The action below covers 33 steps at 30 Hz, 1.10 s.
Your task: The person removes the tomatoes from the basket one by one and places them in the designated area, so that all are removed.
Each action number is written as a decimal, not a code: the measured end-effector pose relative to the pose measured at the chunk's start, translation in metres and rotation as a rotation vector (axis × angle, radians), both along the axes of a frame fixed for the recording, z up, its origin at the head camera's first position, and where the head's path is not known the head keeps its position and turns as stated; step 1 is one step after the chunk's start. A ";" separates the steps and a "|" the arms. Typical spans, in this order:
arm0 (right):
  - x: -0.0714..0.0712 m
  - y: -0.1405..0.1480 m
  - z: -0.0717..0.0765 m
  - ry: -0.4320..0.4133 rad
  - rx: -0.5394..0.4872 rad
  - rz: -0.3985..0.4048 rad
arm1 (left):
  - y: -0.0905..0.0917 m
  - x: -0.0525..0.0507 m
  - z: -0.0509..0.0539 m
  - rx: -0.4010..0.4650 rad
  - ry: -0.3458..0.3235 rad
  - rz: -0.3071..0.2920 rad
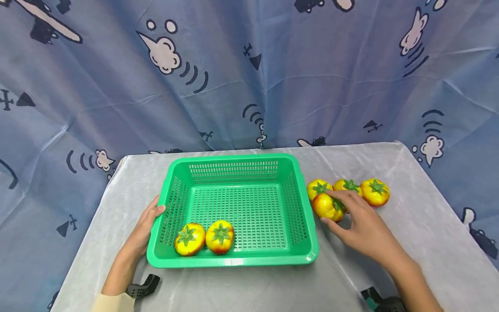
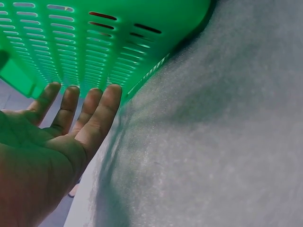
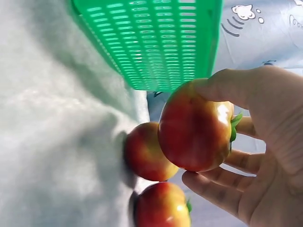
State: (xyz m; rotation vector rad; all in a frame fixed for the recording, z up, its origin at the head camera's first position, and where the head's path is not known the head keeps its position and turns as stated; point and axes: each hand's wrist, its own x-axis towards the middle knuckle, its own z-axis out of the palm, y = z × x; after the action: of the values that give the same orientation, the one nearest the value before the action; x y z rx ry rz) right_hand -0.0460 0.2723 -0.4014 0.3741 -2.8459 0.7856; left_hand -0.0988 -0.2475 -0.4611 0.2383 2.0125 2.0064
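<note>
A green plastic basket [image 1: 234, 261] stands on the table, with two yellow-red fruits [image 1: 220, 237] with leafy green tops at its near left. My left hand [image 1: 143, 229] holds the basket's left side, thumb on the rim; in the left wrist view its fingers [image 2: 97, 113] lie against the slotted wall. Right of the basket, my right hand [image 1: 362, 223] grips a similar fruit [image 3: 194, 130] between thumb and fingers. Beside the held fruit [image 1: 326, 207] lie three more: one near the basket wall [image 1: 315, 187], one partly behind the hand [image 1: 343, 185], one farther right [image 1: 375, 193].
The table [image 1: 249, 288] has a grey-white cover. A blue patterned curtain [image 1: 234, 78] hangs behind it. Black bands sit at the left wrist [image 1: 143, 287] and right wrist [image 1: 383, 301].
</note>
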 end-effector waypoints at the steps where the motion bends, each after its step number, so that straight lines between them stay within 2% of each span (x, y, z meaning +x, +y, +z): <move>1: 0.001 0.000 -0.002 0.001 0.004 -0.001 | 0.000 0.000 0.000 0.000 0.001 0.001; 14: 0.003 0.003 -0.014 -0.050 0.025 0.007 | 0.001 0.001 0.002 -0.013 -0.004 0.018; 25: -0.006 -0.005 -0.006 -0.167 0.128 0.057 | 0.002 0.000 0.003 -0.008 -0.013 0.022; 33: -0.009 -0.006 -0.009 -0.169 0.157 0.031 | 0.000 0.000 0.000 -0.002 0.005 0.011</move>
State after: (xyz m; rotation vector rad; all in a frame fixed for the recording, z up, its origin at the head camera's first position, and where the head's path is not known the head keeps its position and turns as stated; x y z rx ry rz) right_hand -0.0551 0.2666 -0.4103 0.3912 -3.0779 0.6284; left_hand -0.0991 -0.2473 -0.4609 0.2324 2.0234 2.0118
